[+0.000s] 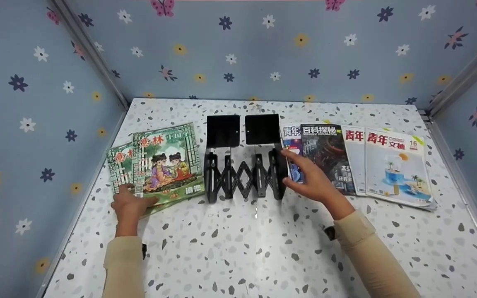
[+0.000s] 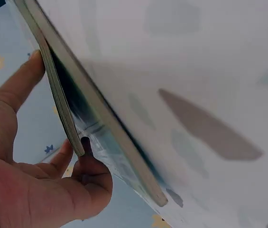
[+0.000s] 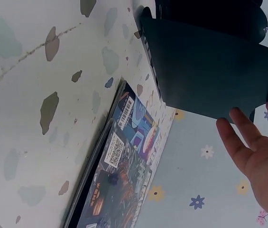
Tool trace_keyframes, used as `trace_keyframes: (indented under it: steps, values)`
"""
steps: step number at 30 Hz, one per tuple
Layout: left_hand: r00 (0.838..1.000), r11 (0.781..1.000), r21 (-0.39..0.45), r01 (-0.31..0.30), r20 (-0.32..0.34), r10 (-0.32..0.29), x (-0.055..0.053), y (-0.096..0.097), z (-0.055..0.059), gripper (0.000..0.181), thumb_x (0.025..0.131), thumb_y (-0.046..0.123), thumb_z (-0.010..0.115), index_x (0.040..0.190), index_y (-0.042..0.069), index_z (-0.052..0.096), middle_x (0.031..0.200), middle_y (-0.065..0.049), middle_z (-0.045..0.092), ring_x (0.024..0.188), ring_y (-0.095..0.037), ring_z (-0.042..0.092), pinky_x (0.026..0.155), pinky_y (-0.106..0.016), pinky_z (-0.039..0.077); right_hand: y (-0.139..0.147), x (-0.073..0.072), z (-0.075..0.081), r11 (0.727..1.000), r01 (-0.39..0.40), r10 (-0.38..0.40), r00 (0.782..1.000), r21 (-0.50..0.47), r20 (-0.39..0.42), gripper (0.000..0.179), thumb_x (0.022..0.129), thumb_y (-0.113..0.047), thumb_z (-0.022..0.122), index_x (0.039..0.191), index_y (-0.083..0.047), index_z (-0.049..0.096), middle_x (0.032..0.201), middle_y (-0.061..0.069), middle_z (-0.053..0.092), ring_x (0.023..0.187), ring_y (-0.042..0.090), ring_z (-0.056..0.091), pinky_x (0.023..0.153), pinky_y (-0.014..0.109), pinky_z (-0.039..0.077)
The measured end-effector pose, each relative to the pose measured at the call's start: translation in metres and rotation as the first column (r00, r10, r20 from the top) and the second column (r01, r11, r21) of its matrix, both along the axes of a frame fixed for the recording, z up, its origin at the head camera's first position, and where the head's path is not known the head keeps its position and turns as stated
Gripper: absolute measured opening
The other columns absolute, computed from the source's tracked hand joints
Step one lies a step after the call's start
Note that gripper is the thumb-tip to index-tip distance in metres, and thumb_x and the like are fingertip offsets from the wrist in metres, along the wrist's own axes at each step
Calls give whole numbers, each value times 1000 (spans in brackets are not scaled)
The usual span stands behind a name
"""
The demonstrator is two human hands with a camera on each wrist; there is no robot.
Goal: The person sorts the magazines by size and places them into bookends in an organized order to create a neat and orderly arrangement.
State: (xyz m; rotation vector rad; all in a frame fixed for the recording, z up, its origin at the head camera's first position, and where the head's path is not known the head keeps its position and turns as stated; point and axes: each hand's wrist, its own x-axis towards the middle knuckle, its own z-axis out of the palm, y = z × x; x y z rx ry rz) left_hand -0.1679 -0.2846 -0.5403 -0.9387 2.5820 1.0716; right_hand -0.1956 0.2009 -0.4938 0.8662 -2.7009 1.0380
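A black expandable bookend (image 1: 244,174) with a scissor-like lattice and two flat end plates stands in the middle of the table. To its left, green illustrated magazines (image 1: 168,165) overlap. My left hand (image 1: 128,205) is at their lower left corner, and in the left wrist view its thumb and fingers grip the edges of the upper magazine (image 2: 60,102). Another magazine (image 2: 124,137) lies just beneath that one. My right hand (image 1: 311,180) has its fingers extended, with fingertips (image 3: 235,114) right at the edge of the bookend's right side plate (image 3: 209,66).
Right of the bookend lie a dark science magazine (image 1: 325,159), a blue-purple magazine (image 1: 292,145) partly under it, and white magazines (image 1: 398,165) fanned out. Flower-patterned panels (image 1: 255,54) wall in the speckled white table (image 1: 238,248) at the back and sides.
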Motion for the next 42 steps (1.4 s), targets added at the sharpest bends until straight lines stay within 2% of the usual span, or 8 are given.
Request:
trace_keyframes:
  steps: [5, 9, 14, 22, 25, 30, 34, 42]
  values:
    - [998, 992, 125, 16, -70, -7, -2, -5, 8, 98, 61, 44, 75, 138, 18, 19, 135, -23, 23, 116, -37, 35, 91, -47, 37, 0, 0, -1, 1000, -14, 14, 1000, -6, -5, 69, 79, -39, 60, 138, -26, 27, 139, -9, 33, 124, 16, 35, 99, 36, 32]
    - [990, 992, 117, 44, -135, -28, -7, -4, 9, 82, 74, 44, 63, 138, 17, 20, 137, -21, 28, 121, -37, 33, 92, -47, 36, 0, -1, -1, 999, -17, 17, 1000, -27, -2, 69, 78, -38, 61, 138, -25, 28, 139, -9, 33, 124, 15, 36, 99, 35, 33]
    - [988, 994, 109, 24, -156, -7, -12, -2, 11, 74, 80, 44, 55, 140, 19, 19, 137, -20, 30, 122, -36, 34, 91, -48, 36, 0, -2, 0, 999, -22, 22, 1000, -44, 2, 69, 78, -37, 62, 138, -24, 28, 139, -8, 33, 124, 15, 36, 98, 35, 33]
    - [980, 985, 164, -51, -184, 81, -13, 3, 13, 64, 78, 39, 58, 134, 24, 32, 116, -11, 47, 89, -25, 51, 66, -35, 42, 1, -3, -2, 997, -38, 39, 999, -70, 15, 69, 78, -34, 62, 138, -23, 29, 139, -8, 33, 124, 14, 36, 97, 33, 35]
    - [981, 982, 182, -43, -176, 76, -15, 3, 13, 67, 78, 40, 57, 137, 24, 28, 127, -15, 44, 105, -28, 50, 76, -39, 43, 1, -2, -2, 997, -34, 35, 999, -75, 10, 68, 78, -33, 62, 137, -24, 29, 139, -9, 33, 123, 12, 37, 96, 33, 36]
    - [988, 989, 150, 6, -151, 17, -17, 2, 13, 71, 81, 45, 51, 141, 24, 19, 141, -11, 29, 126, -29, 32, 94, -46, 34, 1, -1, -2, 997, -19, 21, 1000, -76, 17, 68, 78, -32, 63, 137, -25, 29, 139, -11, 33, 121, 12, 39, 95, 34, 37]
    - [989, 991, 131, 21, -151, -1, -16, 3, 11, 69, 82, 45, 49, 141, 26, 18, 144, -4, 23, 127, -29, 30, 93, -46, 35, 1, -1, -1, 997, -13, 15, 1000, -71, 20, 68, 78, -33, 63, 137, -25, 29, 139, -11, 33, 122, 14, 39, 96, 34, 36]
    - [970, 962, 272, -30, -226, 94, -14, 9, 11, 64, 84, 32, 47, 140, 26, 19, 146, -2, 16, 132, -21, 21, 83, -36, 38, 0, -1, -2, 998, -16, 17, 1000, -57, 17, 68, 79, -35, 61, 138, -25, 28, 140, -9, 32, 124, 14, 37, 96, 35, 36]
